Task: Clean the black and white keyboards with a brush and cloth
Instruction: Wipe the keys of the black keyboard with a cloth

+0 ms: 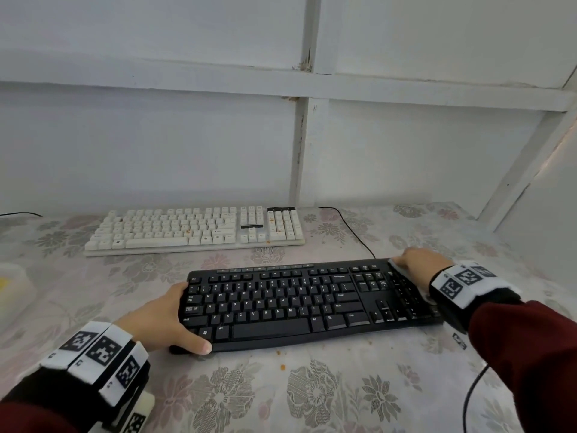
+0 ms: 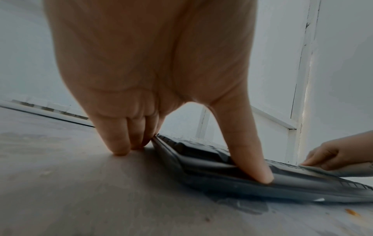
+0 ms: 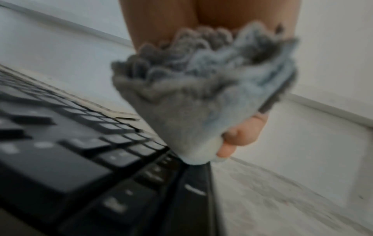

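Right hand: we've got the right hand (image 1: 416,260) up at the far right corner of the black keyboard (image 1: 306,303), fingers curled round a bunched grey cloth (image 3: 193,103) and pressing it onto the edge by the number pad.
Left hand: our left hand (image 1: 165,320) clamps the keyboard's left end, thumb (image 2: 248,150) on the front lip, fingers (image 2: 121,137) down at the side edge. We reckon that's bracing, so the wipe doesn't shove the board across the surface (image 1: 312,395).
White keyboard: waiting just behind, flat near the wall, its white keyboard (image 1: 193,229) keys speckled orange. Looks uncleaned to us.
Crumbs: a few orange crumbs (image 1: 282,367) lie in front of the black board.
Brush: we can't spot one.
Writing: key legends only, such as Caps Lock, Shift, Enter, Ctrl, Alt; no brand readable.
Stage: cloth pass on the black one, we'd say.
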`<state>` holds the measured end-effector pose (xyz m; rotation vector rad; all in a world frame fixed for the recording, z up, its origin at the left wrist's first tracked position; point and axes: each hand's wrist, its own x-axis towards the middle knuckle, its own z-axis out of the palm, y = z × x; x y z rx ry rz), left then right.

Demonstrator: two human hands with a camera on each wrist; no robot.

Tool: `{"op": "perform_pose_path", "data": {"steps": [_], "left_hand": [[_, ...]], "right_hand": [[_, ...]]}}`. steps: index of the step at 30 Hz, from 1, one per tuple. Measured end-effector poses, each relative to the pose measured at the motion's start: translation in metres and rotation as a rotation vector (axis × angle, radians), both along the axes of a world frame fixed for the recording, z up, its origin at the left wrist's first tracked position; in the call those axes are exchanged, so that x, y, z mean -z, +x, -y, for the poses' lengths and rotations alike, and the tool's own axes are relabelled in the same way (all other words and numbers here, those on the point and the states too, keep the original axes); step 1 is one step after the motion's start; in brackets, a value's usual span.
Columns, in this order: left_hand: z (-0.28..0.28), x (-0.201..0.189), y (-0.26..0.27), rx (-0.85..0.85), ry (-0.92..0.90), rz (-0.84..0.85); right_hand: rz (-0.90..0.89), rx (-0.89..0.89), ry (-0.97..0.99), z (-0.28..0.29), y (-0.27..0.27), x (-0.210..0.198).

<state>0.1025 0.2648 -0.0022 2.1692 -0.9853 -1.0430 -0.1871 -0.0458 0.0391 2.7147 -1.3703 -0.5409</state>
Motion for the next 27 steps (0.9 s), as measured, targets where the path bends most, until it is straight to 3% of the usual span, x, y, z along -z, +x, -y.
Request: {"op": "perform_pose_path", "data": {"steps": [5,8,12,16,20,23,27], "left_hand": [[0.0,0.001,0.001,-0.009,0.011,0.0],[0.0,0.001,0.002,-0.014,0.017,-0.002],[0.0,0.003,0.004,-0.015,0.037,0.006],[0.001,0.001,0.003,-0.006,0.025,-0.014],[-0.001,0.003,0.008,-0.011,0.01,-0.03],[-0.002,0.0,0.007,-0.024,0.017,-0.008],[-0.001,-0.001,0.005,-0.035,0.027,0.001]], "right_hand": [[-0.037,0.104,0.042,0.019,-0.018,-0.008],[0.128,0.067,0.054,0.006,0.0,-0.018],[0.347,-0.145,0.207,-0.066,0.064,-0.033],[0.282,-0.417,0.336,-0.129,0.143,-0.018],[0.2,-0.648,0.268,-0.175,0.194,-0.01],[0.124,-0.715,0.218,-0.193,0.21,-0.005],[0.158,-0.731,0.205,-0.199,0.212,0.001]]}}
